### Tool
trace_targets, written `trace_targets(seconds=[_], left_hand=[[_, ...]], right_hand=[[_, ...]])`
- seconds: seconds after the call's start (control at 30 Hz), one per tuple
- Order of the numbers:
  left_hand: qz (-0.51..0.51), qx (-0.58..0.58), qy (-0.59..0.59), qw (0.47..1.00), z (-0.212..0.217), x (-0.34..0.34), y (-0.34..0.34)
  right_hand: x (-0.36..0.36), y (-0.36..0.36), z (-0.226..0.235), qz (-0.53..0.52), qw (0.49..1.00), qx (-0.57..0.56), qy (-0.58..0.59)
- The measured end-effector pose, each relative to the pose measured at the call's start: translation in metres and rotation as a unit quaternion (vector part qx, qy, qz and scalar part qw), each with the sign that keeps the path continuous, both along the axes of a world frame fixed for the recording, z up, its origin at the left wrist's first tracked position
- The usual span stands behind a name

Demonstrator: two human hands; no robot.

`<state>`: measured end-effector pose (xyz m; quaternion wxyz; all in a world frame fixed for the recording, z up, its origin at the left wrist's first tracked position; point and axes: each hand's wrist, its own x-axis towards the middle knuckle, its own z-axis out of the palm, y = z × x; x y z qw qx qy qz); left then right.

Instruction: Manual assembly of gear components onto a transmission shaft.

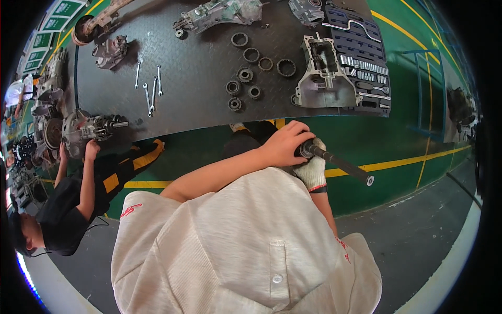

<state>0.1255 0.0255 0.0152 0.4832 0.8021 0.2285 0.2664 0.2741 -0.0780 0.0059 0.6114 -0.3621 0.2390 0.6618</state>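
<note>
In front of my chest, beyond the table's near edge, I hold a dark metal gear shaft point(341, 164). Its long end points right and toward me. My bare left hand point(286, 144) is closed over the gear end, its fingers curled across the top. Underneath, my right hand point(312, 171) in a white knitted glove wraps round the same end, and its fingers are partly hidden. On the table nearby stands an open gearbox housing point(327, 90). Left of it lie several loose gears and rings, among them a gear point(244, 74) and a toothed ring point(286, 67).
The dark metal table point(178, 97) also bears several wrenches point(153, 94), a gearbox case point(222, 14) and a smaller casting point(111, 51). A socket set point(364, 63) lies at the right edge. At left a co-worker point(63, 209) handles a gear assembly point(86, 130).
</note>
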Motion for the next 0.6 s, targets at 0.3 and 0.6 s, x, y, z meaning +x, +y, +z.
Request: trace_targets(seconds=[0.3, 0.6], left_hand=[[0.248, -0.2, 0.099, 0.943, -0.075, -0.08, 0.016], [0.385, 0.019, 0.336, 0.859, -0.208, -0.108, 0.113]], right_hand=[[0.018, -0.01, -0.006, -0.001, 0.999, -0.044, -0.013], [0.057, -0.001, -0.012, 0.043, 0.998, -0.045, 0.001]])
